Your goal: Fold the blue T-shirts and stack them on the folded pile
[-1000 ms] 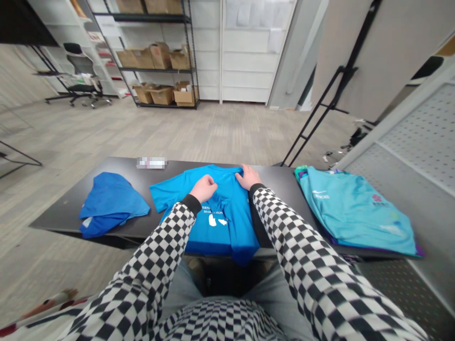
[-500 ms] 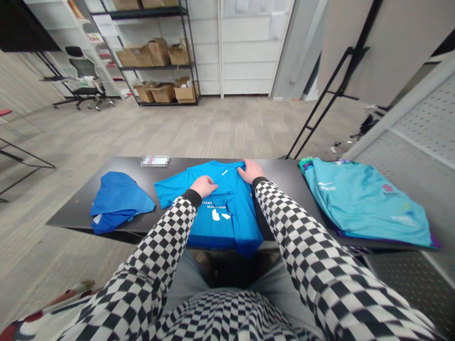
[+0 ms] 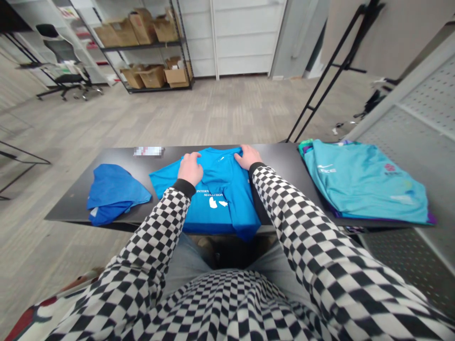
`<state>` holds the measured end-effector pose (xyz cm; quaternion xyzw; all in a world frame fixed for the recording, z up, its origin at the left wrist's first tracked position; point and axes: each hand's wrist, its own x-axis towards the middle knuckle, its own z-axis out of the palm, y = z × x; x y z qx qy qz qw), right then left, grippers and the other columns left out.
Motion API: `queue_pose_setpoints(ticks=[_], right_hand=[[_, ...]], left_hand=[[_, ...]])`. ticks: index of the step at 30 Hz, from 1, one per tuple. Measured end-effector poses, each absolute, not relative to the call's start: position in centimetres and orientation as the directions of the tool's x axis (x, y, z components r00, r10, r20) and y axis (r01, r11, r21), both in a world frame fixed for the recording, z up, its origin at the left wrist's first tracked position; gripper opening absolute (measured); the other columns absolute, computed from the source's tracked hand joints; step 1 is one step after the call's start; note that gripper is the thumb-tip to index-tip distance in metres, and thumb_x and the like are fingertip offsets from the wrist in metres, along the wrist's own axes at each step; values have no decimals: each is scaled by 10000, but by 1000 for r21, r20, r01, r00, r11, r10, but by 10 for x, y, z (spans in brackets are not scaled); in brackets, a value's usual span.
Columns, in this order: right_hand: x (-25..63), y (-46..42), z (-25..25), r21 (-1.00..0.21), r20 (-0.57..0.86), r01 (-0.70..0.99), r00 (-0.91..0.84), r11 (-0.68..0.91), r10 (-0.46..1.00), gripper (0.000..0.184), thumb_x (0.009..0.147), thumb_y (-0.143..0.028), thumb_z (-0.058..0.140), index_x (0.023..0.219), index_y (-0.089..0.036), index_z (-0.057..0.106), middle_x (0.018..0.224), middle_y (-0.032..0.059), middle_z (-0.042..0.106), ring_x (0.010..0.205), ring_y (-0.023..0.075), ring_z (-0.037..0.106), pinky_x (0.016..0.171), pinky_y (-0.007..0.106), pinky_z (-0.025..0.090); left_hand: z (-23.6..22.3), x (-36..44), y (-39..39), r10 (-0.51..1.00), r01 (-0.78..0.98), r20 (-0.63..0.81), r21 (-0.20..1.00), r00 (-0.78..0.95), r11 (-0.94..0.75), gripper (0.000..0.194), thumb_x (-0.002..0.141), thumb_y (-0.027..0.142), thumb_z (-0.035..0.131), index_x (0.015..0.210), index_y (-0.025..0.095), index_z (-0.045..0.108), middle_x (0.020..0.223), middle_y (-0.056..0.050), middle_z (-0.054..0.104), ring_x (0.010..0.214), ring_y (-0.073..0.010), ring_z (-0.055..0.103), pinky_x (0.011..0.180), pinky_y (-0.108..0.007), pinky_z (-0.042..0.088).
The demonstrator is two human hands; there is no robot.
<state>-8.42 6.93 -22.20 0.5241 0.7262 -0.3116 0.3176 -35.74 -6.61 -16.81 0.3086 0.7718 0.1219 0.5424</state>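
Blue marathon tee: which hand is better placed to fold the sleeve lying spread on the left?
Left, probably: the left hand rests on the tee right beside that sleeve, while the right hand lies farther away, across the collar.

The black surface (image 3: 67,211) carries a royal-blue shirt (image 3: 113,193) at its left end, a bright-blue T-shirt (image 3: 213,213) with white print in the middle, and a turquoise shirt (image 3: 362,182) at its right end; the sleeves (image 3: 305,222) are black-and-white checked.

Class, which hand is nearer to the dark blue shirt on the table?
Left. The left hand rests on the bright blue T-shirt, closer to the dark blue shirt; the right hand, at the T-shirt's far side, is farther away.
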Motion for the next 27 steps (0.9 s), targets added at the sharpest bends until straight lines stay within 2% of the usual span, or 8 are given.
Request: queue_pose_setpoints(ticks=[3,5,8,10,14,18,22,27], right_hand=[[-85,69,-221,-121,-790,960,-247,253,561,644,1095,-495,543,1591,-87,598,1621,238,633,1484,410,571,1294,555,412],[-87,69,-219,-129,-785,958,-257,256,564,643,1085,-491,545,1582,-87,607,1619,240,636,1484,414,571,1292,565,414],[-89,69,-217,-140,-774,954,-272,265,572,631,1070,-478,548,1557,-84,630,1605,248,645,1485,416,572,1286,563,424],[-90,69,-216,-139,-773,953,-274,269,573,619,1066,-470,544,1542,-86,641,1588,250,656,1477,423,577,1276,574,431],[-89,69,-218,-132,-779,953,-270,274,565,612,1078,-479,514,1538,-92,632,1588,264,645,1468,447,573,1271,621,418],[-86,69,-221,-134,-780,950,-276,281,562,635,1086,-505,499,1554,-92,616,1608,264,629,1482,454,557,1277,639,407],[-86,70,-221,-135,-778,950,-278,281,564,627,1077,-506,504,1542,-104,632,1594,252,646,1467,447,570,1271,641,421],[-87,70,-220,-132,-775,949,-279,287,567,629,1062,-489,507,1542,-103,635,1584,252,654,1465,450,574,1267,648,428]], left_hand=[[-116,-344,-92,660,174,-703,638,-263,750,254,999,151,611,1224,196,720,1068,-81,714,978,-238,698,932,-352,564],[-69,-323,-125,657,-42,-746,664,-106,747,175,1065,287,609,1140,215,750,888,-24,712,776,-190,666,766,-305,537],[-10,-282,-185,559,-190,-806,528,195,828,319,1076,425,644,869,217,768,761,-19,736,712,-183,671,709,-303,523],[9,-254,-219,461,-229,-852,411,247,882,316,1049,492,691,979,217,830,902,-53,822,801,-211,733,776,-334,573],[12,-216,-244,359,-302,-916,296,180,906,484,941,547,828,1278,199,820,1126,-115,857,934,-252,781,863,-386,625],[7,-199,-233,298,-444,-944,208,143,872,476,879,612,887,1084,189,804,1030,-117,849,874,-232,779,817,-354,624],[7,-193,-228,144,-503,-976,43,164,863,625,799,674,931,1134,165,795,783,-73,794,719,-226,747,629,-313,553],[7,-199,-229,209,-473,-977,163,44,866,447,872,635,864,910,193,804,645,-4,675,572,-161,600,584,-297,467]])
